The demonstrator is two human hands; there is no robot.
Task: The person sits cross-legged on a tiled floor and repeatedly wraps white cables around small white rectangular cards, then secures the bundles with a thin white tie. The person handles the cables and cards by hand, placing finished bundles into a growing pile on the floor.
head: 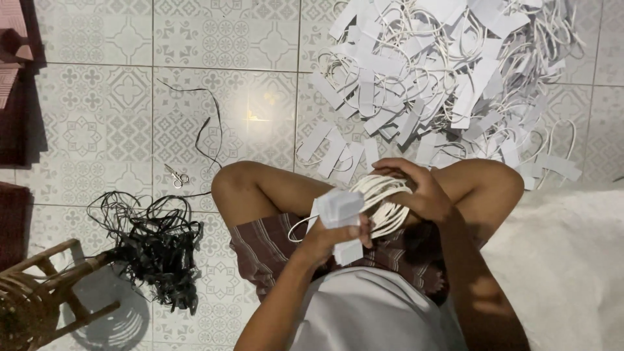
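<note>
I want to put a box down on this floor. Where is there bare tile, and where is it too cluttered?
Bare tile lies at the top left, left of the white tag pile and above the small scissors and black cord bundle. The top right is crowded with tags, the lower left with black cords and a wooden stool.

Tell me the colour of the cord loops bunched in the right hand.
Off-white, cream-like cord loops, gripped by the right hand; the head view shows it.
</note>
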